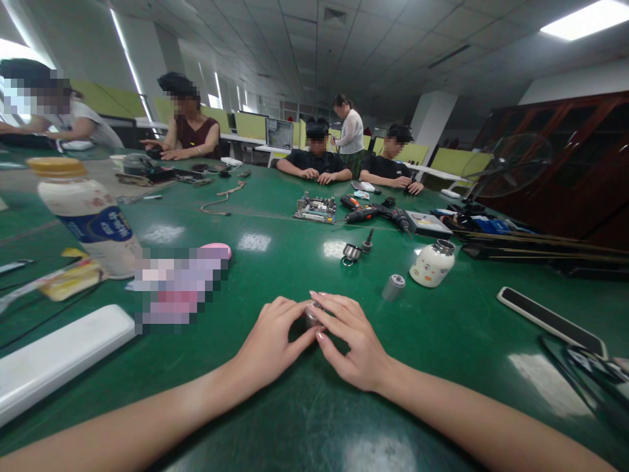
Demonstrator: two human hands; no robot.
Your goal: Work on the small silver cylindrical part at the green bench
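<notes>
Between the fingertips of my left hand (275, 335) and my right hand (358, 337) is a small silvery metal cylindrical part (311, 318), upright near the tabletop. Both hands are closed around it, thumbs at the near side, and the fingers hide much of it. Right of my hands stands a grey metal cylinder (394, 290). Beyond that is a white bottle (432, 265) with coloured spots and a bare metal neck. A metal cap with a ring (351, 254) and a small dark stopper-like piece (367, 242) sit farther back.
The green table (275, 419) holds a drink bottle (93, 223), a long white case (59, 360), a phone (550, 321), power drills (361, 215) and a circuit board (317, 208). Several people sit around the far side; one person (350, 128) stands behind them.
</notes>
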